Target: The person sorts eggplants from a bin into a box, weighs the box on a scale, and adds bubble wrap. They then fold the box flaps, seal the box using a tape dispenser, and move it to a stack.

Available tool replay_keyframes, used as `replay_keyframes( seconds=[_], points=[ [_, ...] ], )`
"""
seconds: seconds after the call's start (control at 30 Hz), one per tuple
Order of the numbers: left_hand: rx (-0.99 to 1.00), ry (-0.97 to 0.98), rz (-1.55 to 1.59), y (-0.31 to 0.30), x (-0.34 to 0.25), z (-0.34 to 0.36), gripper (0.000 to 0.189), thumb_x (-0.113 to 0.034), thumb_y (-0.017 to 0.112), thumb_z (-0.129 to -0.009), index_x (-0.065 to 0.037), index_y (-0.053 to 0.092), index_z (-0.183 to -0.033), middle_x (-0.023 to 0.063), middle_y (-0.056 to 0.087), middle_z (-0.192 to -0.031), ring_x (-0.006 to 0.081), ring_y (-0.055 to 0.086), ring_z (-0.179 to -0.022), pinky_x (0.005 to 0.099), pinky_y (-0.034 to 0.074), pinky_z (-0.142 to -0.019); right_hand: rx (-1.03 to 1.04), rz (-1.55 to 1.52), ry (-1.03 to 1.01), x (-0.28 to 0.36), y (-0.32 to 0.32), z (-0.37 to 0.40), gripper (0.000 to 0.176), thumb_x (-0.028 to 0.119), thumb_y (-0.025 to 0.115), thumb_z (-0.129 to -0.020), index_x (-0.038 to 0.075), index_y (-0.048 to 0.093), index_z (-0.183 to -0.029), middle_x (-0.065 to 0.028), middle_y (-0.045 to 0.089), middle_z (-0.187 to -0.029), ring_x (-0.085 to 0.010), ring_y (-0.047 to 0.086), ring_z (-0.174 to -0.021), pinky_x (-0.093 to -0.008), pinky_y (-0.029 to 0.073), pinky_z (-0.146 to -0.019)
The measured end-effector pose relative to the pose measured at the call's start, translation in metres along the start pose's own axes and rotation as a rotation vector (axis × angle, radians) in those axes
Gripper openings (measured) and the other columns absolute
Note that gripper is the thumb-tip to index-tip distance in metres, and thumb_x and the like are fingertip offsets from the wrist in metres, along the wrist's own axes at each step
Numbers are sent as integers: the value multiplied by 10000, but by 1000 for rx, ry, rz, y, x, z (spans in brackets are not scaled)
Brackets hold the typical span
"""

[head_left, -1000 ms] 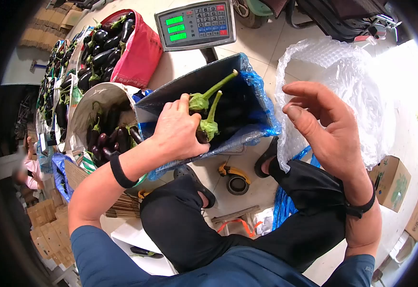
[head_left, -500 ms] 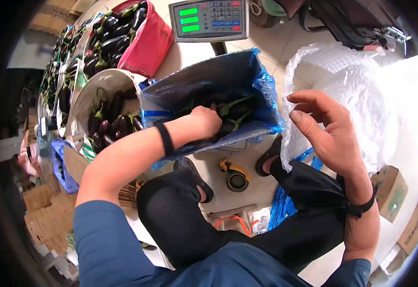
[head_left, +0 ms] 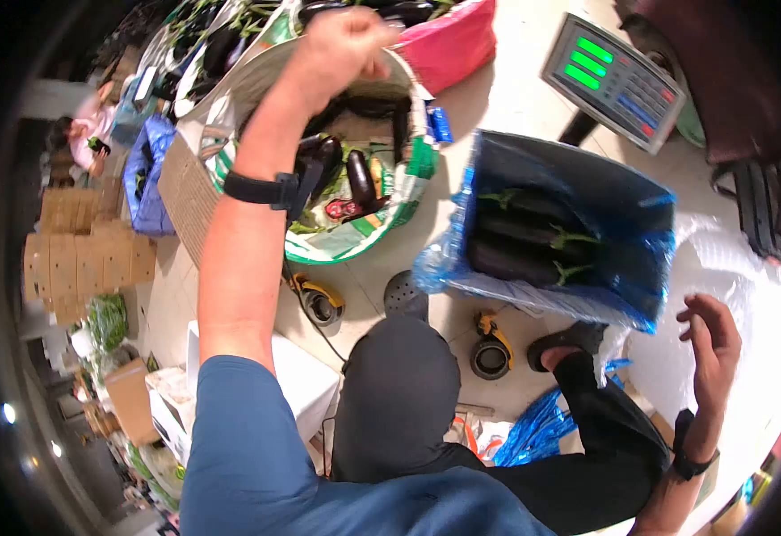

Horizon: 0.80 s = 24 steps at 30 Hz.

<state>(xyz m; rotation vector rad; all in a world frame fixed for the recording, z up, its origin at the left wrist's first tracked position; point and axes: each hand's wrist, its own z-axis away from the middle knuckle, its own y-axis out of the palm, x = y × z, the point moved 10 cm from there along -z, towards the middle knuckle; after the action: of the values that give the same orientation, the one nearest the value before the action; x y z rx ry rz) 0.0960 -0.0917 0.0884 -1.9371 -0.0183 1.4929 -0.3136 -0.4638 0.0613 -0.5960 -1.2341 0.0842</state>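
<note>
My left hand (head_left: pixel 344 55) is over the far rim of a white and green woven bag (head_left: pixel 419 170), its fingers bent and blurred; whether it holds anything I cannot make out. Inside this bag lie several dark eggplants (head_left: pixel 361 179). Other eggplants (head_left: pixel 406 12) fill bags just beyond the hand. To the right, a box lined with blue plastic (head_left: pixel 571 308) holds several eggplants (head_left: pixel 520 255) lying side by side, green stems toward the right and top. My right hand (head_left: pixel 714 344) hangs right of the box with fingers apart and nothing in them, in front of the clear bubble wrap (head_left: pixel 730 259).
A scale display (head_left: pixel 614 82) with green digits stands behind the box. Tape dispensers (head_left: pixel 491 355) and blue plastic strips (head_left: pixel 538 431) lie on the floor by my feet. Stacked cartons (head_left: pixel 87 237) and another person (head_left: pixel 87 134) are at the left. A pink bag (head_left: pixel 449 45) stands behind.
My left hand has left the lined box and moved up and left over the bags. The view has turned left, so the box appears farther right. My right hand is lower, still apart from the box.
</note>
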Motion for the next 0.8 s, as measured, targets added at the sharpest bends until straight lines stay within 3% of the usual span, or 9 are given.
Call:
replay_keyframes(
  seconds=[0.07,0.13,0.17,0.2,0.27,0.3,0.4,0.63,0.8],
  points=[
    [12,-223,-99,-9,142,27,105,-120,688,-882,-36,693,-945,32,648,-718,134,630,-633,293,499,-564,21,59,-17,4,9,-6,282,104,580,-1012,28,625,-1279,-112,682,-1202,-195,663,-1017,-298,521,-809],
    [350,-351,-304,19,334,72,279,-94,727,-813,-17,708,-1081,78,675,-786,160,635,-654,322,514,-569,31,90,-17,10,23,-12,279,104,576,-1013,29,625,-1278,-119,679,-1199,-201,662,-1019,-303,523,-817],
    [208,-618,-374,24,336,105,427,-140,770,-766,-37,703,-1175,109,698,-815,258,675,-708,386,564,-679,33,104,-6,12,30,-13,279,103,573,-1014,30,626,-1278,-122,678,-1199,-205,663,-1022,-307,525,-822],
    [307,-365,-633,43,349,118,568,-210,807,-720,-70,688,-1257,190,721,-1063,337,699,-943,434,560,-877,35,120,5,13,37,-16,278,101,571,-1015,31,627,-1278,-125,676,-1200,-210,663,-1024,-311,527,-827],
    [381,-520,-720,67,359,152,660,-298,835,-680,-199,684,-1315,230,286,-1632,455,397,-1422,462,402,-1153,63,178,23,19,52,-20,292,111,580,-1007,35,626,-1285,-128,676,-1201,-225,664,-1028,-330,534,-889],
    [420,-530,-749,82,374,163,697,-321,839,-687,-281,657,-1359,185,109,-1694,484,204,-1512,586,303,-1195,80,220,35,21,60,-24,298,118,588,-1003,39,626,-1287,-129,675,-1203,-229,665,-1028,-338,536,-908],
    [590,-527,-732,107,395,168,732,-351,847,-705,-323,621,-1400,83,-43,-1722,425,-6,-1567,789,196,-1118,59,232,71,31,82,-34,298,139,611,-994,48,636,-1277,-135,678,-1196,-237,669,-1036,-354,535,-951],
    [752,-503,-954,102,389,176,774,-438,864,-747,-318,569,-1452,48,-77,-1725,489,-46,-1547,767,195,-1127,137,382,48,35,133,-52,282,158,655,-959,63,663,-1225,-136,691,-1146,-249,678,-1032,-395,548,-957],
    [629,-436,-932,113,401,180,648,-347,854,-767,-254,644,-1372,40,-56,-1721,588,391,-1375,619,518,-994,119,406,18,44,139,-51,271,151,654,-952,61,673,-1206,-134,691,-1117,-244,677,-998,-382,554,-930]
  ],
)
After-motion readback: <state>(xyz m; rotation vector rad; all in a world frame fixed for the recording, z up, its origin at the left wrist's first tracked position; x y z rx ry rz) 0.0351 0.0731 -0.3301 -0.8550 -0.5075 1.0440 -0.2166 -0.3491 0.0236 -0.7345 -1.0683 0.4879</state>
